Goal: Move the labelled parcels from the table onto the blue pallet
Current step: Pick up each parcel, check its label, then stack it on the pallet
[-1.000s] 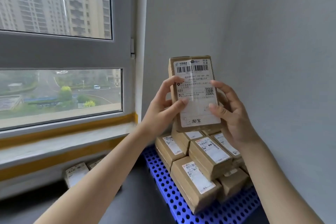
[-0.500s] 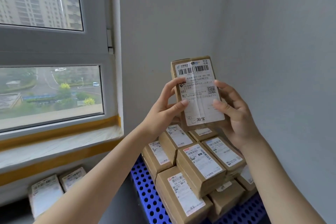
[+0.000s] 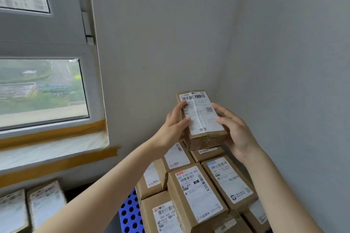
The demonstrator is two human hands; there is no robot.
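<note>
Brown corrugated cardboard throughout, rectangular and sharp-edged, each face carrying a white printed label with barcode. Held parcel [image 3: 201, 119]: oblong box, label creased down the middle, clear tape wrinkled across the near end face; raised in the room corner above the stack, tilted with the labelled face toward the camera, lower end close over the top box of the stack; contact with that box cannot be told. Blue pallet [image 3: 130, 213]: hard plastic, perforated with round holes, only a strip visible at the left foot of the load. Stacked parcels [image 3: 197, 191] on the pallet: several layers, labels up, packed edge to edge against the grey walls. Two further parcels [image 3: 30, 208] lower left under the windowsill, blurred, labels up, well apart from the pallet. Windowsill [image 3: 53, 149]: pale, edged with yellow-brown tape. Left hand [image 3: 173, 128]: curled round the left long edge of the held parcel, thumb and forefinger lying on the label face. Right hand [image 3: 236, 130]: wrapped round the right long edge, fingers bent over onto the label, palm behind the box. Both forearms bare, reaching up from the lower frame.
</note>
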